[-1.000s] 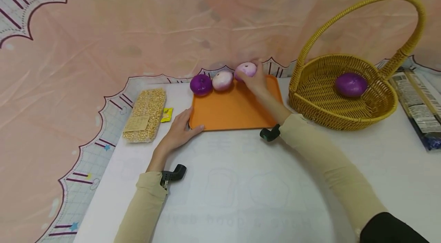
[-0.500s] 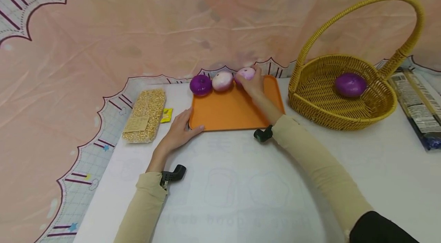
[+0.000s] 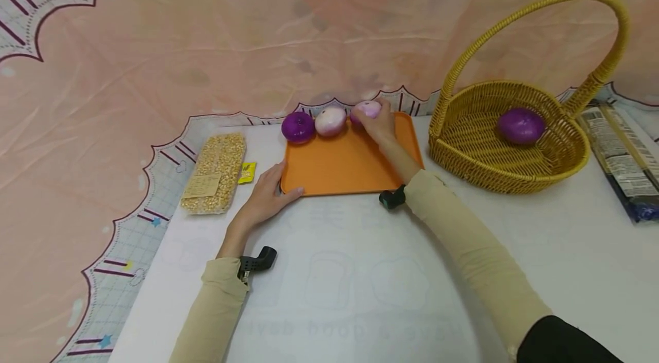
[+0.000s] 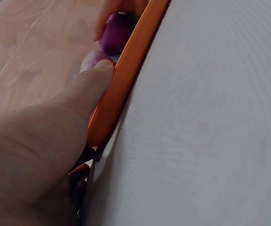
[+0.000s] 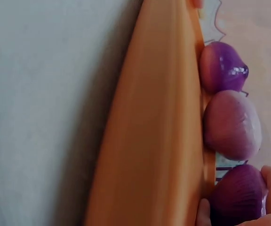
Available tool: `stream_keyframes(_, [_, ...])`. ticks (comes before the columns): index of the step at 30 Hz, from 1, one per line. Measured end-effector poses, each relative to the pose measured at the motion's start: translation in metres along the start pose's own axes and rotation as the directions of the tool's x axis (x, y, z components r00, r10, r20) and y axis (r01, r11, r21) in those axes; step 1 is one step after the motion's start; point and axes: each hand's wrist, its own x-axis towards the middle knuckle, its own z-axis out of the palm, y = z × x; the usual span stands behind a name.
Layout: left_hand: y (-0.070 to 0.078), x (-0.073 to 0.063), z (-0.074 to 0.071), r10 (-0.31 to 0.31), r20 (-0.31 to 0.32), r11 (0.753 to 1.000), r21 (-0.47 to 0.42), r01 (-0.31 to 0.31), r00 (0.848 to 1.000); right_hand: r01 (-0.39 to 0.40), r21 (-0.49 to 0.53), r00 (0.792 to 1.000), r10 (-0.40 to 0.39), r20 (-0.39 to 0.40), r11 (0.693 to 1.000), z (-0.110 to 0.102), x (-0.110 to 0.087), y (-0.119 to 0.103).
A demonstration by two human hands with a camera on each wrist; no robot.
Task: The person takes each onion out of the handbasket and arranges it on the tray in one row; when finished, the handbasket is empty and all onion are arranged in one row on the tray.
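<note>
Pinching a rounded, glossy onion (image 3: 366, 109), the right hand (image 3: 380, 124) is at the far edge of an orange tray (image 3: 340, 168). This onion looks pale lilac from above, while the right wrist view shows a darker purple side with fine ridges. Beside it sit a pinkish-white onion (image 3: 330, 121) and a shiny, deep-purple onion (image 3: 298, 127). The smooth, shallow tray has rounded corners; the left hand (image 3: 268, 194), thumb and fingers spread, touches its near left one. Right of the tray, a woven golden basket (image 3: 494, 179) stands on the white desk (image 3: 360, 271).
</note>
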Motion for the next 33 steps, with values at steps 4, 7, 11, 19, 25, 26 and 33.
stream_keyframes(4, [0.0002, -0.0003, -0.0010, 0.002, -0.004, 1.000, 0.006, -0.002, 1.000, 0.027, -0.012, 0.999, -0.026, 0.044, 1.000, 0.0003, 0.0007, 0.0015])
stream_keyframes(7, [0.0004, 0.0000, -0.0017, 0.005, -0.005, 1.000, 0.014, -0.005, 1.000, 0.037, -0.001, 0.997, -0.037, 0.072, 0.999, 0.0001, 0.0014, 0.0023])
stream_keyframes(11, [0.0005, 0.0005, -0.0023, 0.004, -0.002, 1.000, 0.017, -0.004, 1.000, 0.043, 0.008, 0.995, -0.043, 0.095, 0.999, -0.0008, 0.0017, 0.0027])
stream_keyframes(19, [0.0004, -0.0003, -0.0017, -0.010, 0.003, 1.000, 0.007, 0.010, 1.000, 0.053, 0.015, 0.991, -0.055, 0.118, 0.998, -0.0010, 0.0019, 0.0045])
stream_keyframes(25, [0.0006, -0.0011, -0.0006, 0.007, -0.011, 1.000, -0.003, -0.007, 1.000, 0.069, 0.033, 0.987, -0.073, 0.140, 0.997, -0.0007, 0.0018, 0.0054])
stream_keyframes(26, [0.0005, -0.0012, -0.0005, 0.013, -0.011, 1.000, -0.005, -0.013, 1.000, 0.071, 0.037, 0.986, -0.076, 0.145, 0.997, -0.0007, 0.0018, 0.0055])
stream_keyframes(33, [0.0016, -0.0015, 0.0001, 0.002, -0.005, 1.000, -0.004, -0.002, 1.000, 0.072, 0.026, 0.981, -0.076, 0.177, 0.997, -0.0037, 0.0026, 0.0049])
